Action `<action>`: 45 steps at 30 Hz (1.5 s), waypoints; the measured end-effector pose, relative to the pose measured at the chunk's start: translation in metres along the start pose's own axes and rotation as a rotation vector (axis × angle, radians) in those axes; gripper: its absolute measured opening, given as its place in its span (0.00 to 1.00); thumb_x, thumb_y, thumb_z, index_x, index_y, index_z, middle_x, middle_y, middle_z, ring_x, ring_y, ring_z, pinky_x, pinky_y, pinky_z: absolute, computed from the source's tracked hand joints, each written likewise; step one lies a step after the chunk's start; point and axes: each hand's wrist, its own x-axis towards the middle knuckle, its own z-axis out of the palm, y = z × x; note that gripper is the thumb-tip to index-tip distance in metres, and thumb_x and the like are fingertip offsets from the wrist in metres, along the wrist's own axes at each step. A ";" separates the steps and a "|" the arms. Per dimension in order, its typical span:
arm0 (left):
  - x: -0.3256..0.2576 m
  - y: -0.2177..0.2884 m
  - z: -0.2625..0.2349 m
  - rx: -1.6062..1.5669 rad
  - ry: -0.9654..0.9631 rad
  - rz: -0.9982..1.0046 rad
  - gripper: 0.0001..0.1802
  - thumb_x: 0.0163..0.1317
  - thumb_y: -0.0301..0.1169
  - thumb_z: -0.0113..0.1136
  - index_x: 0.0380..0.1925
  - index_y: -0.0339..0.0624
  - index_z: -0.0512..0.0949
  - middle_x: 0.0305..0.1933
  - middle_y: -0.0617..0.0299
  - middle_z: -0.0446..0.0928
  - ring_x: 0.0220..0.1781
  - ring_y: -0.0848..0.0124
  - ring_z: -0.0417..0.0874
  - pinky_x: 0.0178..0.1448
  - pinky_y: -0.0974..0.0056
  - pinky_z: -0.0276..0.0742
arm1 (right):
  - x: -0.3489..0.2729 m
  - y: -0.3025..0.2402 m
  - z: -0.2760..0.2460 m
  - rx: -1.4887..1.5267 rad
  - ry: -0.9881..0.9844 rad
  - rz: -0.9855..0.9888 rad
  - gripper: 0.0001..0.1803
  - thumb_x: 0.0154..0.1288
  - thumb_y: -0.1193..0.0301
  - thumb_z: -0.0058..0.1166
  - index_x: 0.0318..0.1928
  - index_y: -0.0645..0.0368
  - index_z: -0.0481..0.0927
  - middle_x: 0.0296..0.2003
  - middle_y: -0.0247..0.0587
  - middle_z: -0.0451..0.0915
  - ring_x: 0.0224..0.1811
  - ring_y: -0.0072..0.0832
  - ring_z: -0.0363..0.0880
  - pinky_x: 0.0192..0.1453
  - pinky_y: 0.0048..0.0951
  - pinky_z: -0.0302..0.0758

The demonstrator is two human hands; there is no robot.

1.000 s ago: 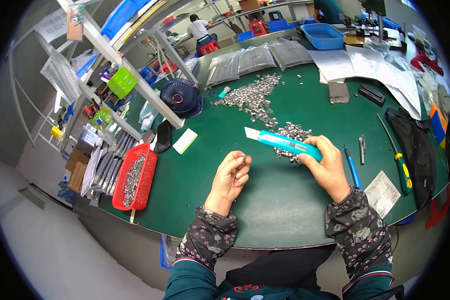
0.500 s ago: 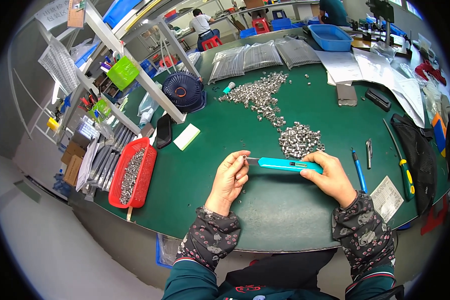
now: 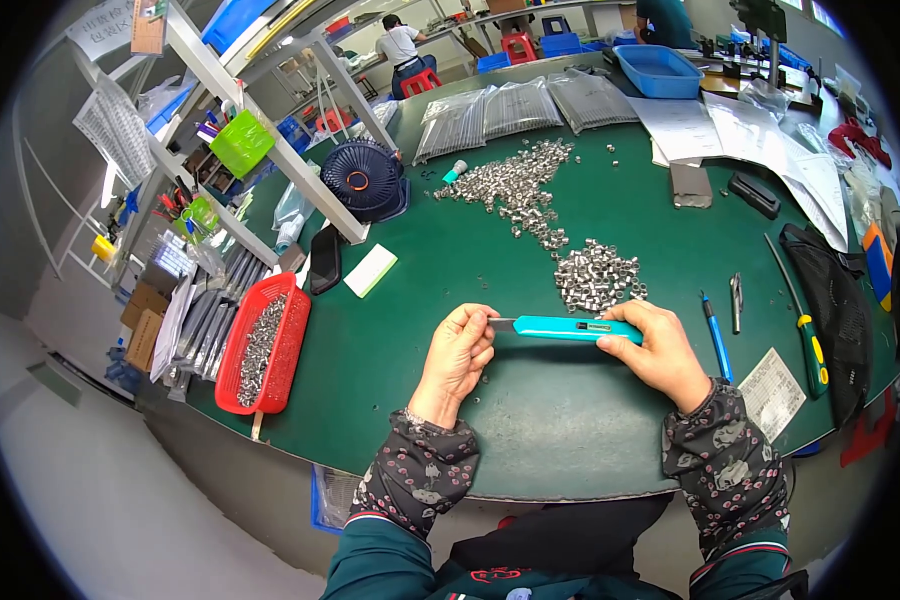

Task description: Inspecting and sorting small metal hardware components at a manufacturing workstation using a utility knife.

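Observation:
My right hand [image 3: 660, 352] is closed round a teal utility knife [image 3: 555, 328], thumb along its near side. The knife lies level, its grey blade [image 3: 503, 325] out toward the left. My left hand [image 3: 457, 358] is pinched closed on a small metal ring, now mostly covered by the fingertips. The blade's tip reaches those fingertips. Beyond the knife sits a pile of short metal rings [image 3: 597, 277] on the green table [image 3: 420, 270]. A larger spread of the same rings [image 3: 515, 185] lies farther back.
At the left stands a red basket [image 3: 291, 345] of small metal parts, with a black phone [image 3: 325, 259], a white pad [image 3: 371, 271] and a dark fan [image 3: 366, 181] behind. A blue pen [image 3: 716, 337], a drill bit [image 3: 736, 303] and a yellow-green-handled file [image 3: 813, 355] lie at the right.
The ring showing at my left fingertips half a second ago is now mostly covered by them. Both hands and the knife stay in nearly the same place; the view has shifted slightly.

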 end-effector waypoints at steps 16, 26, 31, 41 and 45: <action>0.000 0.001 0.003 0.100 0.056 -0.049 0.14 0.63 0.40 0.48 0.26 0.41 0.71 0.18 0.68 0.67 0.12 0.85 0.53 0.14 0.79 0.47 | -0.003 -0.004 0.001 -0.178 0.127 -0.155 0.16 0.48 0.64 0.59 0.35 0.62 0.75 0.29 0.43 0.74 0.27 0.41 0.75 0.30 0.35 0.70; 0.000 0.002 0.000 0.050 0.047 -0.145 0.17 0.64 0.42 0.46 0.24 0.41 0.70 0.18 0.68 0.66 0.12 0.85 0.54 0.13 0.80 0.47 | -0.001 -0.001 0.005 -0.129 0.246 -0.242 0.15 0.47 0.69 0.59 0.35 0.62 0.74 0.28 0.44 0.73 0.28 0.40 0.74 0.30 0.34 0.70; -0.001 0.003 0.001 0.025 -0.007 -0.108 0.15 0.65 0.40 0.45 0.30 0.38 0.71 0.23 0.65 0.68 0.14 0.85 0.56 0.13 0.80 0.49 | 0.000 0.000 0.003 -0.080 0.259 -0.187 0.14 0.48 0.69 0.59 0.35 0.62 0.74 0.29 0.44 0.74 0.28 0.39 0.75 0.30 0.32 0.70; 0.003 0.003 -0.001 -0.037 0.047 0.016 0.09 0.63 0.30 0.48 0.38 0.37 0.72 0.30 0.63 0.70 0.18 0.84 0.59 0.15 0.81 0.52 | -0.001 0.000 0.003 -0.077 0.171 -0.142 0.14 0.48 0.68 0.59 0.35 0.61 0.74 0.29 0.43 0.74 0.29 0.38 0.75 0.31 0.32 0.71; 0.003 0.002 -0.002 -0.076 0.016 0.015 0.08 0.63 0.30 0.48 0.37 0.38 0.72 0.29 0.64 0.70 0.17 0.84 0.58 0.14 0.81 0.51 | -0.001 -0.001 0.003 -0.071 0.157 -0.128 0.15 0.48 0.68 0.59 0.35 0.61 0.75 0.29 0.43 0.75 0.30 0.38 0.75 0.32 0.32 0.71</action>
